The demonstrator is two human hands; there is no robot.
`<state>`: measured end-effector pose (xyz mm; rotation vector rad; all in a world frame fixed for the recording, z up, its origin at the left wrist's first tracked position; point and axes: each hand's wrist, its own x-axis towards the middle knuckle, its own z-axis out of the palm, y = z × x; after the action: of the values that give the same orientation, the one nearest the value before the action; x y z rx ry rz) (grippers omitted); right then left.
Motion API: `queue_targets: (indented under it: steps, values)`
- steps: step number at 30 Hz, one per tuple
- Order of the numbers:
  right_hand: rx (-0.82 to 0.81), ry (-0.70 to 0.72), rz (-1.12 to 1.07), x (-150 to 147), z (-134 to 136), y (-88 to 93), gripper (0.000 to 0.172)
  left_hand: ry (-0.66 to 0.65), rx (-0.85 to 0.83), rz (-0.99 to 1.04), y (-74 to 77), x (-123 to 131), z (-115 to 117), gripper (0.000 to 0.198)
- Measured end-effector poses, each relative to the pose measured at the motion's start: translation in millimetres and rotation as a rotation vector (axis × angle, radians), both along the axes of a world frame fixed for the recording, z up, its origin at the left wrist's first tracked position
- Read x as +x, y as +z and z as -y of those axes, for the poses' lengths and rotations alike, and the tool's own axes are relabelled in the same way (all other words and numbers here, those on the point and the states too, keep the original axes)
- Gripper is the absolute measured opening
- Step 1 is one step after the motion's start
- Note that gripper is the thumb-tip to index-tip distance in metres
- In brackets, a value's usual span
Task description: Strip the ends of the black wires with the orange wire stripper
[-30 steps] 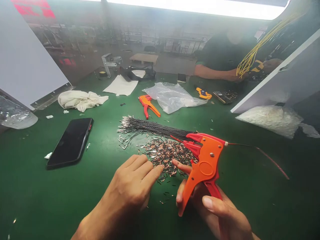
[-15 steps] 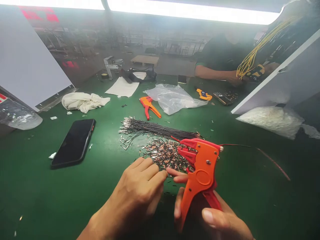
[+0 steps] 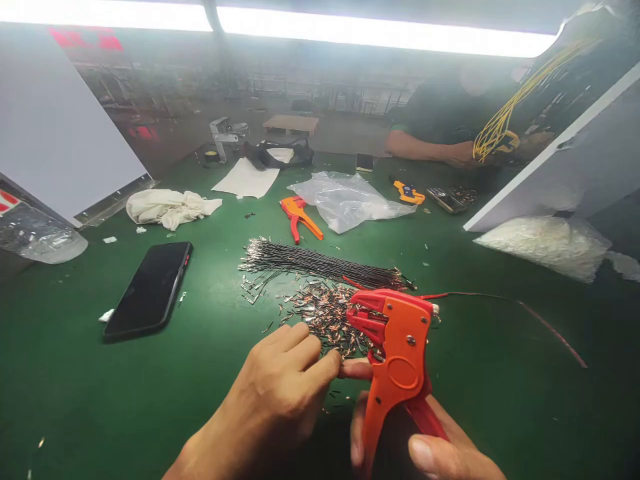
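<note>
My right hand (image 3: 453, 453) is wrapped round the handles of an orange and red wire stripper (image 3: 400, 360), which stands upright with its jaws facing left. My left hand (image 3: 287, 380) is closed, thumb and index pressed together at the tip of my right index finger. What it pinches, if anything, is hidden. Behind the stripper's jaws and my left knuckles lies a heap of short black wire offcuts with coppery ends (image 3: 325, 310). Just beyond is a bundle of black wires (image 3: 325, 260) with metal terminals at the left end.
Left lies a black phone (image 3: 150, 290), with a white cloth (image 3: 170, 207) behind it. A second wire stripper (image 3: 300, 217) and a clear plastic bag (image 3: 350, 200) lie farther back. A red wire (image 3: 550, 327) stretches to the right. Across the table, a co-worker's arm (image 3: 430, 147) is near yellow wires (image 3: 495, 133).
The wire stripper in my right hand has come slightly lower and to the left. My right index finger now meets my left thumb tip more closely. The view has tilted slightly.
</note>
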<state>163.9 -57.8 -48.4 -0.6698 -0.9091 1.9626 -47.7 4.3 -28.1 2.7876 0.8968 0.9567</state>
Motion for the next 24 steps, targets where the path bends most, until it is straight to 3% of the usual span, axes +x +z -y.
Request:
queue_targets:
  steps: [5, 13, 20, 24]
  values:
    - [-0.127, -0.033, -0.042, -1.8, 1.2, 1.5, 0.062, 0.012, 0.025, 0.013, 1.1, -2.6, -2.5, 0.019]
    - [-0.183, -0.078, -0.110, -1.6, 0.8, 8.8, 0.053, -0.035, 0.038, 0.015, 10.5, -6.9, -7.4, 0.029]
    - [-0.115, -0.058, -0.058, -1.3, 1.1, 7.6, 0.060, -0.010, 0.004, 0.005, 8.5, -11.4, -7.6, 0.019]
    - [-0.071, -0.104, -0.064, -3.2, -1.1, 10.1, 0.051, 0.109, -0.005, 0.109, 12.9, -11.8, -5.9, 0.015]
